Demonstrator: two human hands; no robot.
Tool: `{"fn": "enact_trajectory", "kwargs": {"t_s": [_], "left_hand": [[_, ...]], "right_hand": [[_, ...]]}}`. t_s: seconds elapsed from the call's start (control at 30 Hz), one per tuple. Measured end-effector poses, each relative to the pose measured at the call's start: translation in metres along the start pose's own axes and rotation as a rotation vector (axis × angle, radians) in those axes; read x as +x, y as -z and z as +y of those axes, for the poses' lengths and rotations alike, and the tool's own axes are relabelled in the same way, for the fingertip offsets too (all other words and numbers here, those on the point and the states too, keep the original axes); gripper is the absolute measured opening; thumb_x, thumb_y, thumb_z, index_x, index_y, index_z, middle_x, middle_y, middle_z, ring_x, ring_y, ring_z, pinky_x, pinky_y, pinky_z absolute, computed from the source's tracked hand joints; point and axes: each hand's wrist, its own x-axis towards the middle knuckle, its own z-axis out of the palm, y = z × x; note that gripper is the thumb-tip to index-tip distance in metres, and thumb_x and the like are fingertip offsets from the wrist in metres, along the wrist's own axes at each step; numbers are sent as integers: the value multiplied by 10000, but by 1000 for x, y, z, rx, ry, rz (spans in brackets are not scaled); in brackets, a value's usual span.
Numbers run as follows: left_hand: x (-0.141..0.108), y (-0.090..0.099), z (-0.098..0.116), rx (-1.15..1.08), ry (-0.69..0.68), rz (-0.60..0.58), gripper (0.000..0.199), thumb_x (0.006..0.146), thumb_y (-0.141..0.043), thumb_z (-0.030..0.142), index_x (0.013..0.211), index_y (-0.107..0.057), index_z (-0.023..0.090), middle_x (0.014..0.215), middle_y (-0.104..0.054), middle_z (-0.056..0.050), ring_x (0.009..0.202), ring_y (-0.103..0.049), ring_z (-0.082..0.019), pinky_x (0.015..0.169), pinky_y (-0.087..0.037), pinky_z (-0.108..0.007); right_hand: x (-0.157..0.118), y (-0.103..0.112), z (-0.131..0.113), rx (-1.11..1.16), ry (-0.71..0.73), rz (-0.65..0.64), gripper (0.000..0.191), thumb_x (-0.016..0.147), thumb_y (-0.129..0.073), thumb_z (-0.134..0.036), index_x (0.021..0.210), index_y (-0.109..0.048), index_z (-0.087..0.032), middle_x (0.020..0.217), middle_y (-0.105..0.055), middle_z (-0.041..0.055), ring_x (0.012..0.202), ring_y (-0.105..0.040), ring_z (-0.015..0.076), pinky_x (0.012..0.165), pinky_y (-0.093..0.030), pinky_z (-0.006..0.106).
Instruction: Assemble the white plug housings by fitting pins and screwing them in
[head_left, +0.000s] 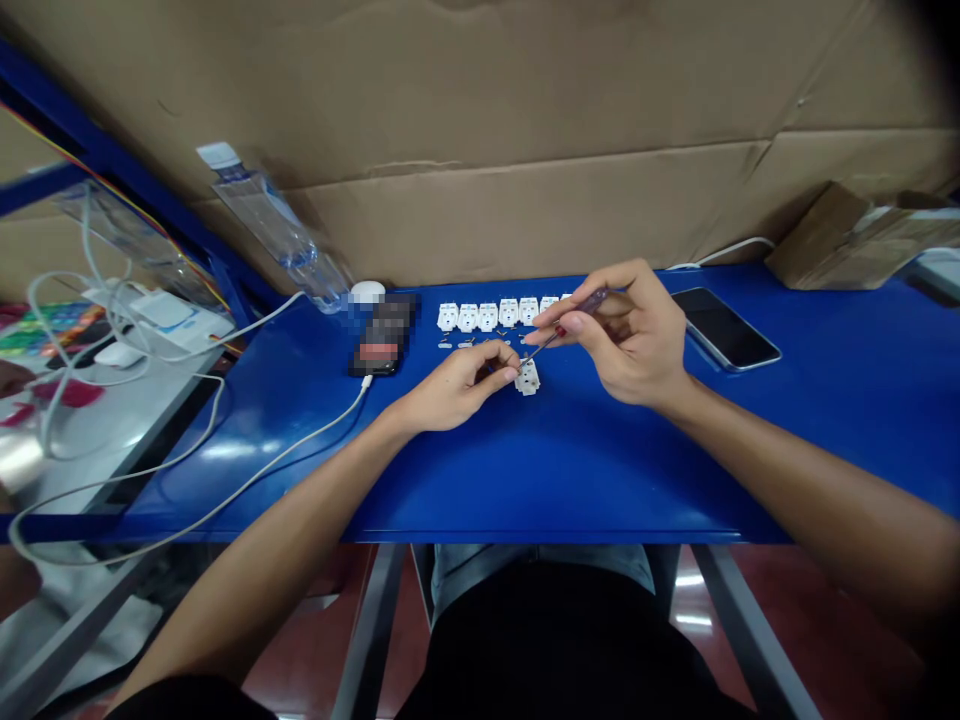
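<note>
My right hand (pixel 637 340) is closed around the handle of a screwdriver (pixel 547 343), whose thin shaft slants down to the left. Its tip meets a small white plastic part (pixel 529 380) with dark holes, lying on the blue table (pixel 600 470). At that part's upper left edge, my left hand (pixel 459 388) is closed in a pinch beside the screwdriver tip; what sits between the fingertips is too small to make out. Behind both hands, several similar white plastic parts (pixel 487 317) stand in a row, partly covered by my right fingers. Small metal and white pieces (pixel 466 344) lie before them.
To the right lies a phone (pixel 726 328), with a cardboard box (pixel 829 240) behind it. On the left are a blurred-out phone (pixel 384 335) on a white cable (pixel 315 435), and a water bottle (pixel 281 235) against the cardboard wall. Another person's hand (pixel 15 380) shows at the left edge.
</note>
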Motion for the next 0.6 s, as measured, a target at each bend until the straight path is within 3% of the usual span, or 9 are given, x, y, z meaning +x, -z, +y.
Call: {"fn": "enact_trajectory", "kwargs": {"t_s": [0.43, 0.6], "left_hand": [[0, 1, -10, -108, 17, -6, 316, 1158, -622, 520, 1060, -670, 223, 978, -677, -44, 877, -616, -194, 838, -526, -350], [0, 1, -14, -154, 14, -39, 359, 1161, -623, 557, 1049, -664, 218, 994, -666, -50, 873, -603, -194, 816, -510, -342]], "right_hand": [[0, 2, 1, 20, 39, -47, 251, 1122, -726, -490, 1214, -568, -317, 1104, -857, 11, 994, -914, 244, 865, -794, 405], [4, 7, 0, 65, 36, -178, 282, 1117, -736, -459, 1283, -566, -306, 1247, -853, 40, 1114, -902, 249, 954, -792, 412]]}}
